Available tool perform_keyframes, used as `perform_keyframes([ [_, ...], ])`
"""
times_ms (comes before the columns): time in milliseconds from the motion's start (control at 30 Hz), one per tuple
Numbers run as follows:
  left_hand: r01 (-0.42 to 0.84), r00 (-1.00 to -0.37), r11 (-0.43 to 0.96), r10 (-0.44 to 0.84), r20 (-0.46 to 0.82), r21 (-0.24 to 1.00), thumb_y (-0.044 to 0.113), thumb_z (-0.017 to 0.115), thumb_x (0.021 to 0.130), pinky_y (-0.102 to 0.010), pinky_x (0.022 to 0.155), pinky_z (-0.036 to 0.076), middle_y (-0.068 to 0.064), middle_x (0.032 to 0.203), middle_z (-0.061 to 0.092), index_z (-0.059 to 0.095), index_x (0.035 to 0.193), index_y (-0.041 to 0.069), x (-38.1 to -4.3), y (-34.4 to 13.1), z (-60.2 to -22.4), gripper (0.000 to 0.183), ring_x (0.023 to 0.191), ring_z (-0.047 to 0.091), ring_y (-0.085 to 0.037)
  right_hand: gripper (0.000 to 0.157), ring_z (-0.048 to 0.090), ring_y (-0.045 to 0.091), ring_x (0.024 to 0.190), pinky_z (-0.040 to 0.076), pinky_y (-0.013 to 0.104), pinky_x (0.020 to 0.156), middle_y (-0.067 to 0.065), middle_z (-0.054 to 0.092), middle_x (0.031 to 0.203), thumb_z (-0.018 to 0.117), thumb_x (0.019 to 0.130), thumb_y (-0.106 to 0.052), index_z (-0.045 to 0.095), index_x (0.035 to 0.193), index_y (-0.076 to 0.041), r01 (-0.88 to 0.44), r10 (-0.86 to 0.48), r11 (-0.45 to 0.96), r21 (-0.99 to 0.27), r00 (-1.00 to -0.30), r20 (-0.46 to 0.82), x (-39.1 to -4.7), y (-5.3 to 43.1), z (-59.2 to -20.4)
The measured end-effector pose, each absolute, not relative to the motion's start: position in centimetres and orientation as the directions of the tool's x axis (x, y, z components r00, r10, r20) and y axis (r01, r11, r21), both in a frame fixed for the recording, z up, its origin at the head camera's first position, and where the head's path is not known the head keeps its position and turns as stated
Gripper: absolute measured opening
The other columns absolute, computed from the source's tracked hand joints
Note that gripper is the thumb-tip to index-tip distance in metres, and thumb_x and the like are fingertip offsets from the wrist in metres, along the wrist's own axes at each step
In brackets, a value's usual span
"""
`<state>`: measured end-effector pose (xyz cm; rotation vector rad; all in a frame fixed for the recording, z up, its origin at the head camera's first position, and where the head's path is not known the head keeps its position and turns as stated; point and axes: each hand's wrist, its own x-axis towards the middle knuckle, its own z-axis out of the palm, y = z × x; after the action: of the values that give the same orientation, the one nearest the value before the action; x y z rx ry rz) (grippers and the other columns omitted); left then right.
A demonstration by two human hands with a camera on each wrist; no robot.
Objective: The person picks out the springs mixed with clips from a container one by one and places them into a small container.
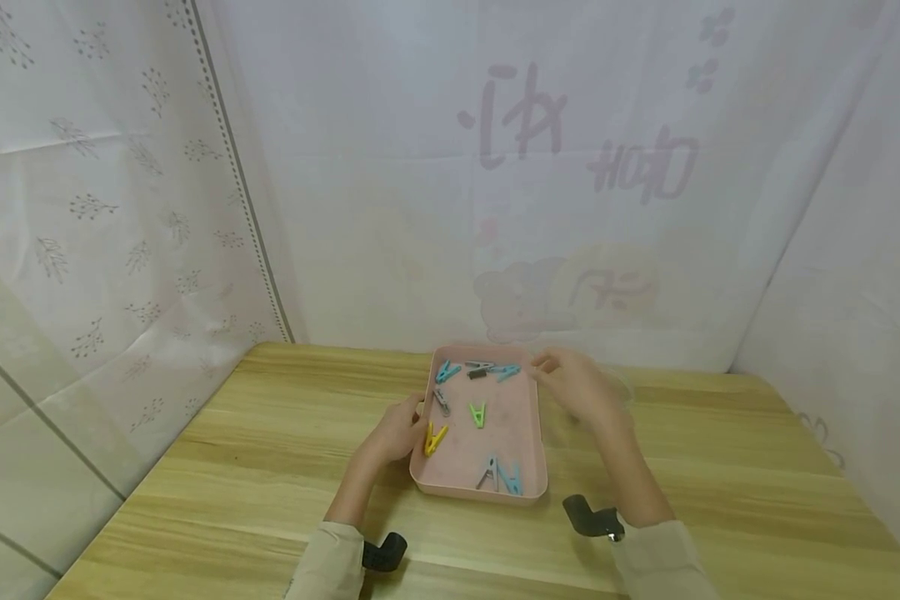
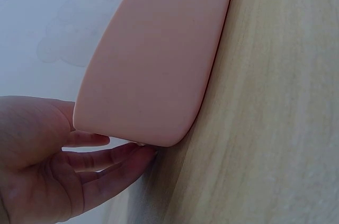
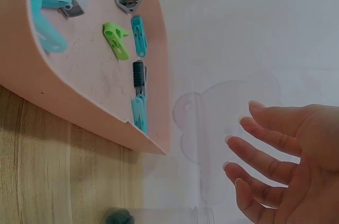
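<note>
A shallow pink tray [image 1: 468, 493] stands on the table with several clothespins in it. A green clothespin [image 1: 477, 415] lies near its middle, a yellow clothespin [image 1: 435, 438] by the left wall. Blue clothespins [image 1: 507, 372] and grey ones [image 1: 441, 402] lie along the edges. My left hand [image 1: 399, 432] holds the tray's left wall, its fingers against the outside and the thumb partly hidden at the rim in the left wrist view. Beside the far right corner, my right hand [image 1: 576, 387] hovers with fingers loosely bent; nothing is in it in the right wrist view.
A see-through container [image 1: 624, 385] stands beyond the right hand, faint in the head view; a dark green piece [image 3: 119, 216] shows by it in the right wrist view. White printed curtains [image 1: 390, 208] hang behind the wooden table [image 1: 270, 467] and at its sides.
</note>
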<state>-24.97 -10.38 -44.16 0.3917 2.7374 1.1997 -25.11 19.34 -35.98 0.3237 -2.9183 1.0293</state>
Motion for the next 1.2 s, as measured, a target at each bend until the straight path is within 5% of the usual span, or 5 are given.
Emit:
perform_keyframes([
  [1200,0.189,-0.958,0.648,0.287,-0.007,0.738,0.006,0.054,0.104,-0.04,0.076,0.057,-0.024,0.111,0.071,0.045,0.152,-0.009,-25.1,-10.4,-44.2,0.051,0.088,0.064,-0.025,0.034,0.066,0.044,0.118,0.057,0.053,0.094,0.028,0.068,0.128,0.061,0.107,-0.02,0.068,0.129,0.004,-0.209,-0.24,0.79,-0.576,-0.97,0.023,-30.0,15.3,-36.1],
])
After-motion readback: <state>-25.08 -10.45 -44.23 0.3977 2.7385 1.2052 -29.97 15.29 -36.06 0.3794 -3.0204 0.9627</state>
